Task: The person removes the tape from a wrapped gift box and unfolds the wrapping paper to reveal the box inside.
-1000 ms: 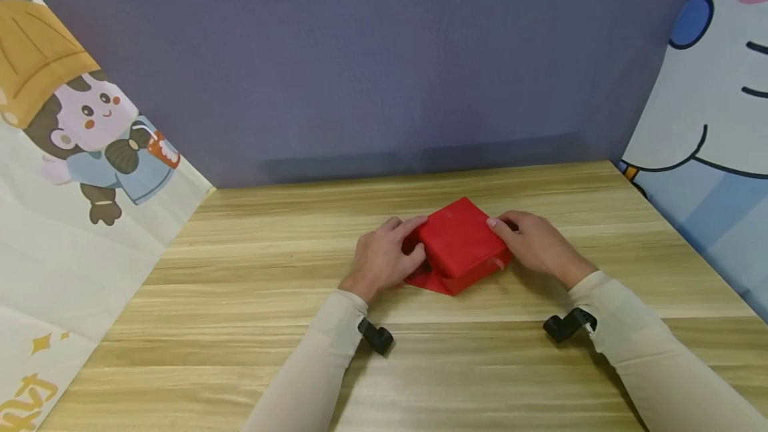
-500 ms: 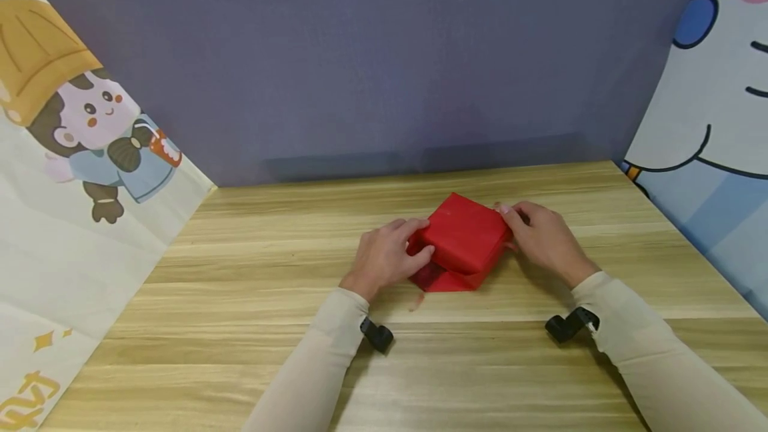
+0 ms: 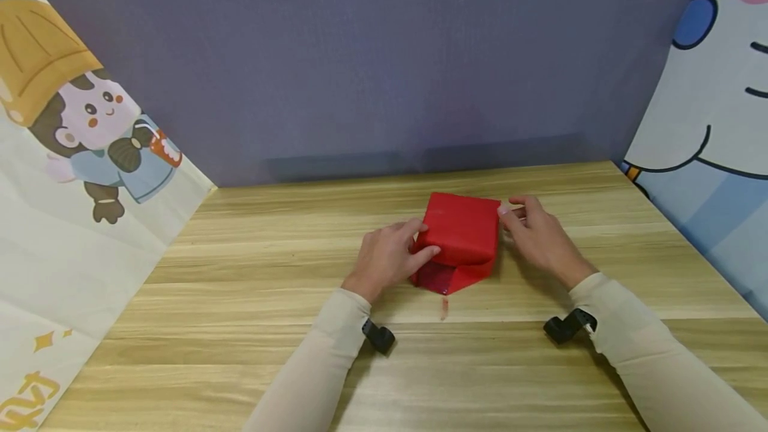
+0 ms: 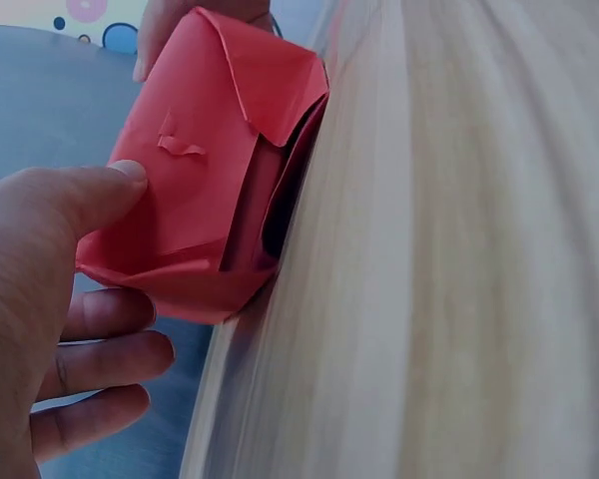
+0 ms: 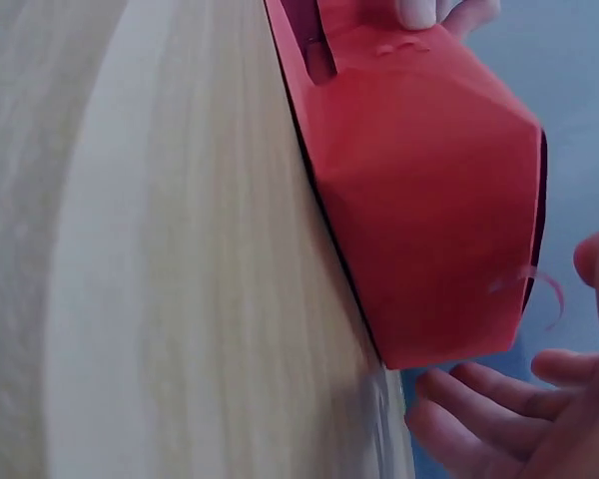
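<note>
A boxy package (image 3: 461, 229) in red paper sits on the wooden table. Its near end shows a loose flap (image 4: 275, 85) and a dark gap beneath the paper. The left hand (image 3: 387, 255) grips its left side, thumb on the paper and index finger by the back edge, with the other fingers loosely bent in the left wrist view. At the far right corner is the right hand (image 3: 540, 232), its thumb tip close to the edge. The right wrist view shows its fingers (image 5: 489, 409) spread beside the package. A thin curled strip (image 5: 549, 289) sticks out from the paper.
A reddish strip (image 3: 445, 307) lies in front of the package on the table (image 3: 270, 352). Behind rises a grey-blue panel (image 3: 384, 59). Printed cartoon sheets flank the table on the left (image 3: 54, 252) and right (image 3: 708, 105).
The package has turned counterclockwise, so its loose-flap end now faces the person. The right hand has moved slightly away with the far right corner; the left hand has shifted a little right.
</note>
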A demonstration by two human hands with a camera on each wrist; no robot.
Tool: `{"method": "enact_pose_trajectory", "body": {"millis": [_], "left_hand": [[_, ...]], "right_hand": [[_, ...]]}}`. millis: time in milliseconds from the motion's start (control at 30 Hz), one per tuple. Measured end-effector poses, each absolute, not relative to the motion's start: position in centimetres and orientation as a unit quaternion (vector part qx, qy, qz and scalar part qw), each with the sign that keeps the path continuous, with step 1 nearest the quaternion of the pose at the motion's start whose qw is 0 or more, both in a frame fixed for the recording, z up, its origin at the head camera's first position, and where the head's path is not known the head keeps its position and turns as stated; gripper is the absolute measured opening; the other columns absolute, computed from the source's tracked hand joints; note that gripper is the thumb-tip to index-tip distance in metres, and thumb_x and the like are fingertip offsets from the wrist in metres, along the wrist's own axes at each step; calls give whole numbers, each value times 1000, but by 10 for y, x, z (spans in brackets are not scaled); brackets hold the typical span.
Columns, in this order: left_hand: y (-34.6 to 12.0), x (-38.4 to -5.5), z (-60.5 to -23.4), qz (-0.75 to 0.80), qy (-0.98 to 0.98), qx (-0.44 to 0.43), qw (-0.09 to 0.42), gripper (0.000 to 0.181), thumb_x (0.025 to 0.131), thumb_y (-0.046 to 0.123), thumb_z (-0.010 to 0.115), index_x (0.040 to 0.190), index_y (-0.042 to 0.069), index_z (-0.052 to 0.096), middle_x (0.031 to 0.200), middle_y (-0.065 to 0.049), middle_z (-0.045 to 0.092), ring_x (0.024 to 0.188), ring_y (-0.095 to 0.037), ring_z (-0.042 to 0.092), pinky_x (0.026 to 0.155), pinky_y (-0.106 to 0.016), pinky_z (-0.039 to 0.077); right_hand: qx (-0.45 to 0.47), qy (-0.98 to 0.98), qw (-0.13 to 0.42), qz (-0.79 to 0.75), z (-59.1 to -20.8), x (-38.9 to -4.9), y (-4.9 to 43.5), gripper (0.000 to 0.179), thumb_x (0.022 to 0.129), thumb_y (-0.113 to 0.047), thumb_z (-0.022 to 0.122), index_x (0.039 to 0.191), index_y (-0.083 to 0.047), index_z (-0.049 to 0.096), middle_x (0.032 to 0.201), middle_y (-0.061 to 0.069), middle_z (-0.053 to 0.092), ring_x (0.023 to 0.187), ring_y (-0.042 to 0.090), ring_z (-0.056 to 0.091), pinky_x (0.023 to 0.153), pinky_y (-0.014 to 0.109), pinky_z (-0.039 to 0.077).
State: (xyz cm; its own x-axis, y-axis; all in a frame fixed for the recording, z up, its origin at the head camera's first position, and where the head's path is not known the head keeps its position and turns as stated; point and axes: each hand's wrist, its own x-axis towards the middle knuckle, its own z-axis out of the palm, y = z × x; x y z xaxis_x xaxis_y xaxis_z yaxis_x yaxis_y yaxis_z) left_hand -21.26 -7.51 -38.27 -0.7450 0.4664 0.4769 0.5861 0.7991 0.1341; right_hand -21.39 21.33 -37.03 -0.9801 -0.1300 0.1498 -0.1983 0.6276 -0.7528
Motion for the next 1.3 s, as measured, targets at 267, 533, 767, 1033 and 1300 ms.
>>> {"method": "enact_pose_trajectory", "body": {"millis": [267, 533, 767, 1033, 1300], "left_hand": [[-74, -212, -382, -155, -914, -298, 227, 30, 89, 49, 73, 89, 24, 56, 66, 13, 52, 56, -1, 48, 46, -21, 37], [-72, -212, -383, -189, -910, -299, 214, 34, 87, 43, 78, 84, 19, 53, 63, 12, 47, 53, -4, 46, 49, -23, 37], [-71, -212, -383, -202, -908, -300, 210, 33, 86, 41, 79, 87, 20, 54, 63, 12, 48, 54, -4, 47, 50, -24, 38], [-72, -211, -382, -196, -912, -299, 202, 33, 86, 42, 79, 88, 20, 54, 64, 12, 48, 55, -4, 47, 50, -24, 38], [-72, -211, -381, -191, -912, -300, 204, 35, 86, 43, 79, 86, 20, 53, 64, 13, 48, 55, -3, 46, 50, -23, 38]], "right_hand": [[116, -900, 18, 419, -373, -213, 210, 68, 105, -47, 44, 149, 4, 32, 133, 29, 56, 117, 41, 59, 97, 56, 47], [165, -887, -28, 429, -377, -214, 209, 75, 102, -44, 54, 155, -2, 23, 139, 25, 51, 117, 39, 61, 94, 52, 51], [184, -895, -40, 403, -380, -214, 209, 91, 93, -46, 69, 157, -5, 19, 136, 22, 51, 110, 33, 63, 95, 53, 50], [203, -886, -41, 416, -384, -216, 209, 96, 89, -37, 78, 158, -9, 19, 134, 19, 52, 109, 31, 63, 91, 49, 54], [229, -876, -44, 423, -383, -217, 209, 85, 91, -13, 72, 157, -7, 19, 133, 19, 53, 106, 29, 64, 88, 43, 54]]}}
